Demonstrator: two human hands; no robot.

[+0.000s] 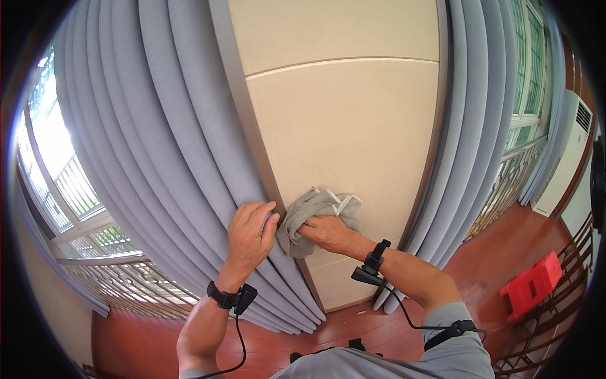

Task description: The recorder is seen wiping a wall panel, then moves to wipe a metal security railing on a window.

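My right hand (329, 234) is closed on a bunched grey cloth (319, 205) with a white zigzag edge. The cloth is pressed on the lower part of a cream wall panel (347, 132), close to its brown left trim (255, 126). Beside that trim, my left hand (251, 235) has its fingers and thumb curled round the edge of the grey-blue left curtain (158, 126). Part of the curtain fabric is hidden behind the hand. Each wrist carries a black strap with a small device and a cable.
Another grey-blue curtain (470, 126) hangs along the panel's right side. Windows with metal railings (126, 278) stand at both sides. On the reddish floor (492, 252) at the right is a red plastic stool (533, 284), beside dark slatted seating. A white air conditioner (565, 151) stands farther back.
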